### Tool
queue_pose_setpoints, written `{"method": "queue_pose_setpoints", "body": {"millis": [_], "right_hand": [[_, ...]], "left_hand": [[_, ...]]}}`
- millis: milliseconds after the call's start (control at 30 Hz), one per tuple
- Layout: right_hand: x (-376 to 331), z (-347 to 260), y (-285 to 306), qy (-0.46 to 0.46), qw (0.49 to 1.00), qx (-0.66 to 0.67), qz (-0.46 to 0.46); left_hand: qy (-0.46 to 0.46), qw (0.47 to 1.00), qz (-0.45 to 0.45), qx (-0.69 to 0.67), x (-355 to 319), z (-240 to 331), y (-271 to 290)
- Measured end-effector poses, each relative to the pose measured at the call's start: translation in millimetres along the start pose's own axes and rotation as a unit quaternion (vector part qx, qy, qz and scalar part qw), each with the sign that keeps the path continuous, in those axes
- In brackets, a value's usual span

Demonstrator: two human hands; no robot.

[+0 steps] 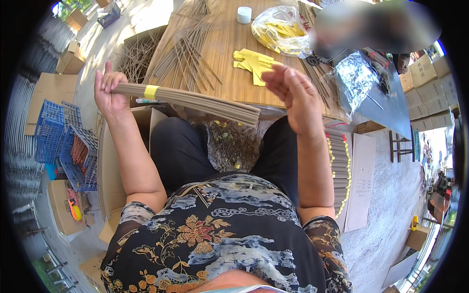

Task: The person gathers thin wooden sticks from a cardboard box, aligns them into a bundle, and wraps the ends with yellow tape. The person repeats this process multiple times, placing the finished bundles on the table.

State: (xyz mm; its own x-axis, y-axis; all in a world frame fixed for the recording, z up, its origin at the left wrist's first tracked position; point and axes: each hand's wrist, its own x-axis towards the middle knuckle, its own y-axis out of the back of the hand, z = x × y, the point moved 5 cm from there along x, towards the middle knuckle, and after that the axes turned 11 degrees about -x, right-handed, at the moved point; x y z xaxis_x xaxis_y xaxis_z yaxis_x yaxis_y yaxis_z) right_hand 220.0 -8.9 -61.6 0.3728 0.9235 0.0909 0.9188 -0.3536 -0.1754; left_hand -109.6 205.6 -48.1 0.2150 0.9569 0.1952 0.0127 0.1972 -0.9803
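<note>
A bundle of thin brown incense sticks (210, 107) is held in the air above my lap, slanting down toward the right. A yellow paper band (151, 92) wraps it near its left end. My left hand (110, 90) is closed on that left end, with one finger pointing up. On the other side, my right hand (297, 100) is raised with its fingers stretched out, apart from the bundle's right end and holding nothing. Beyond the bundle, yellow paper strips (255, 64) lie in a loose pile on the wooden table (227, 36), nearest to my right hand.
Loose brown sticks (183, 61) spread over the table's left, near a white jar (244, 14) and a plastic bag of yellow strips (282, 30). Banded bundles (340, 168) stand right of my arm. An open carton (111, 171) and blue crates (80, 156) are at left.
</note>
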Motion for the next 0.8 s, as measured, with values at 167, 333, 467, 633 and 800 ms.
{"method": "queue_pose_setpoints", "body": {"millis": [167,333,467,633,800], "right_hand": [[-23,16,-25,-0.076,0.990,0.046,-0.107],[-33,4,-38,-0.037,0.984,0.052,-0.167],[-37,1,-40,-0.043,0.981,0.040,-0.183],[-34,3,-38,-0.063,0.984,0.010,-0.167],[-10,-24,-21,0.043,0.963,-0.244,-0.103]], "left_hand": [[0.014,0.993,0.011,-0.119,6,-4,24],[0.016,0.990,-0.011,-0.142,5,-3,27],[0.025,0.987,-0.015,-0.158,7,-5,28],[0.021,0.985,-0.012,-0.172,1,-8,24],[-0.025,0.960,-0.065,0.271,-24,-63,-33]]}}
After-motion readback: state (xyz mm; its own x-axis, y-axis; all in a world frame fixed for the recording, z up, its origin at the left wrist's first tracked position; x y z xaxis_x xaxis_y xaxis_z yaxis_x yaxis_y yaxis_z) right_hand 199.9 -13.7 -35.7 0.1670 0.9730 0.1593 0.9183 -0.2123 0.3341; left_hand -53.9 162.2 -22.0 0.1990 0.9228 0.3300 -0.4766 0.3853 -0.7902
